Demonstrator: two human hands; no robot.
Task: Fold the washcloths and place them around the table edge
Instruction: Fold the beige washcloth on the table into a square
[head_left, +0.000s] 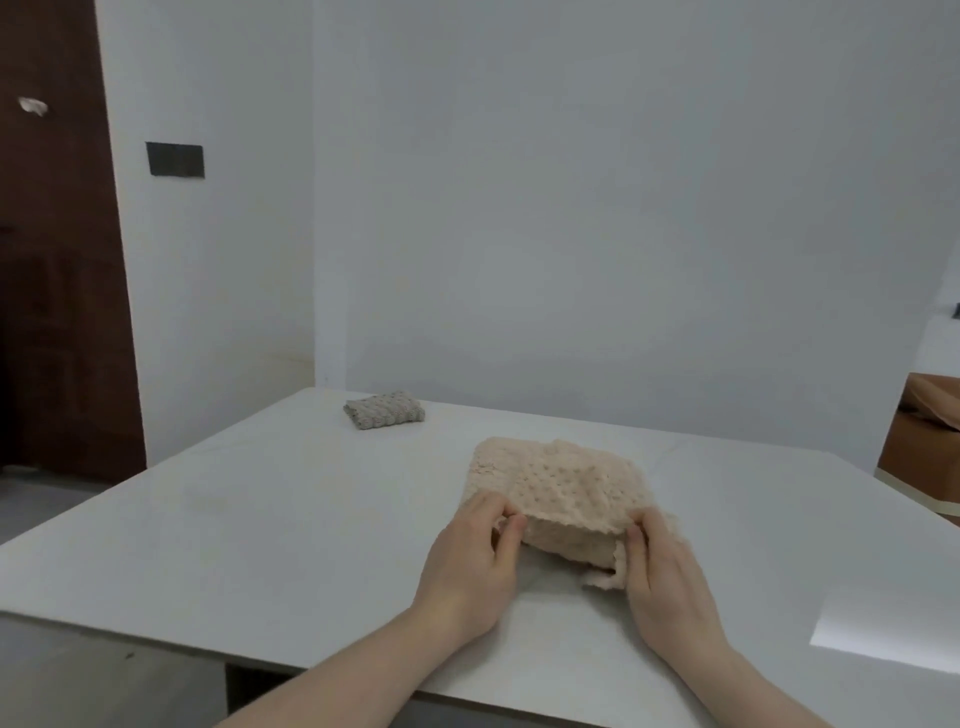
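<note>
A pale peach washcloth (561, 488) lies in the middle of the white table (260, 519), its near edge lifted off the surface. My left hand (475, 558) pinches the near left corner of that cloth. My right hand (662, 577) pinches the near right corner, and a bit of cloth hangs below its fingers. A grey washcloth (384, 410) lies folded into a small rectangle near the table's far left edge.
A white wall stands right behind the table. A dark brown door (57, 260) is at the left. A brown box-like object (924, 447) sits beyond the table's right side. A bright patch of light (883, 629) falls on the near right of the table.
</note>
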